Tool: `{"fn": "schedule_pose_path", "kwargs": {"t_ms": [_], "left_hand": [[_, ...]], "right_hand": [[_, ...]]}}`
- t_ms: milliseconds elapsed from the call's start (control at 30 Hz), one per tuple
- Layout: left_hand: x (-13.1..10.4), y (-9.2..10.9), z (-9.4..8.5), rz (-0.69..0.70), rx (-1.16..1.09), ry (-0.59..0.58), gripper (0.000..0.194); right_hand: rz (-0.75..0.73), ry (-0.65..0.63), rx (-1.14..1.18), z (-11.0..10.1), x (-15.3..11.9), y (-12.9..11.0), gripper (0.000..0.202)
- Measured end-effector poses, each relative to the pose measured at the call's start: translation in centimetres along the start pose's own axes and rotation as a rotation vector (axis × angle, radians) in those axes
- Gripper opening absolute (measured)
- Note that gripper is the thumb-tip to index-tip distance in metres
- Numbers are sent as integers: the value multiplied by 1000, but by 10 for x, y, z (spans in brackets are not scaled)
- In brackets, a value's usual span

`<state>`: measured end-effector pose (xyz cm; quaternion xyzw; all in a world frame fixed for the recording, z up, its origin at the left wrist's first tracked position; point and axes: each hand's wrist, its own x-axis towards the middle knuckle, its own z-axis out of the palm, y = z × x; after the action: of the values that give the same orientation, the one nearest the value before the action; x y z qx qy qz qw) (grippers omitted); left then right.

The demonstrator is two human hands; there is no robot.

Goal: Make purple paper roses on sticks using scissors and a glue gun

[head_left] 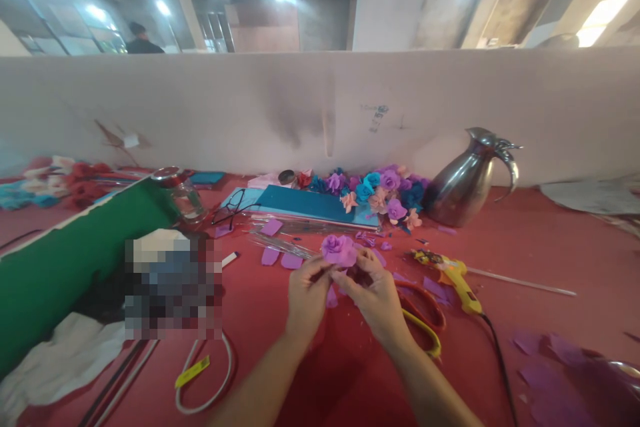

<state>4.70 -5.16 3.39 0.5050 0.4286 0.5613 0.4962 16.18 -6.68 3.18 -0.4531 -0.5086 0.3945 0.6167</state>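
Both hands meet over the red table, around a purple paper flower (338,250) with ruffled petals. My left hand (311,290) pinches it from the left side, near its base. On the other side, my right hand (373,287) has thumb and fingers closed at the petals' lower edge. Cut purple petals (292,261) lie just beyond my left hand. Scissors (425,320) with red and yellow handles rest beside my right wrist, partly hidden by it.
A yellow glue gun (457,280) with a corded handle lies at the right. Behind stand a metal jug (463,180) and a glass jar (183,197). Finished paper flowers (387,190) pile near blue sheets (305,203). A green board (80,260) edges the left; a white cable (230,367) loops there.
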Motion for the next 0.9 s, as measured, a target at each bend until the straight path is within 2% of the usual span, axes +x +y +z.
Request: {"fn": "schedule_pose_path", "kwargs": {"t_ms": [100, 200, 300, 433, 567, 667, 767, 900], "left_hand": [[5, -1, -2, -159, -210, 14, 16], [10, -4, -4, -306, -376, 12, 23], [15, -6, -7, -399, -501, 13, 23], [17, -5, -9, -524, -629, -49, 22], [14, -5, -6, -589, -652, -112, 20], [11, -5, -5, -605, -609, -209, 21], [10, -6, -7, -600, -588, -259, 24], [11, -8, -9, -616, -607, -264, 23]], "right_hand": [[106, 39, 121, 2, -2, 1, 29], [173, 118, 167, 0, -2, 4, 25], [207, 166, 144, -2, 0, 8, 30], [239, 237, 217, -3, 2, 10, 37], [243, 87, 303, 2, 2, 6, 30], [315, 5, 394, 5, 0, 4, 27], [343, 11, 427, 5, -1, 5, 24], [334, 37, 416, 4, -3, 5, 20]]}}
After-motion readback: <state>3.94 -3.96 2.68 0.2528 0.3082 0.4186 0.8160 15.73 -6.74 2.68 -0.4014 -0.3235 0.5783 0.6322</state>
